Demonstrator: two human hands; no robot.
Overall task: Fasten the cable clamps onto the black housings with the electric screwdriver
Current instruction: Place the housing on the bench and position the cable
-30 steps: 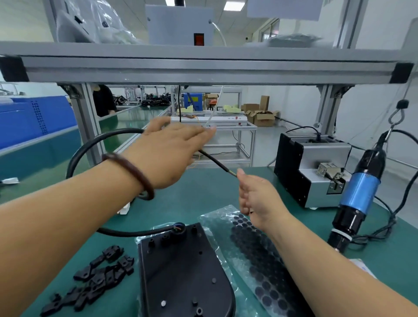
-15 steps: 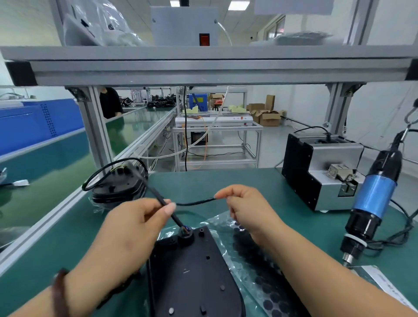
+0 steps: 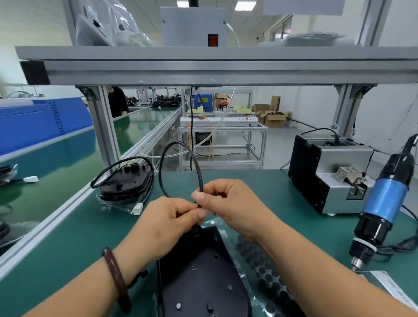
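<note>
Head view: left grip (image 3: 167, 219) and right grip (image 3: 230, 203) meet fingertip to fingertip, both pinching a black cable (image 3: 181, 147) that loops upward above them. Just beneath lies the black housing (image 3: 199, 271), at the middle of the tabletop's (image 3: 90, 237) front edge, against a bagged sheet of black pads (image 3: 267, 271). An electric screwdriver (image 3: 384, 203) hangs near the right edge; another housing (image 3: 126, 183) sits by the left edge.

We see a grey aluminium frame shelf (image 3: 226, 70) over the green tabletop (image 3: 67, 237), white walls (image 3: 384, 113), a pale grey floor (image 3: 280, 144), brown cardboard boxes (image 3: 273, 118) and ceiling light panels (image 3: 183, 3).
</note>
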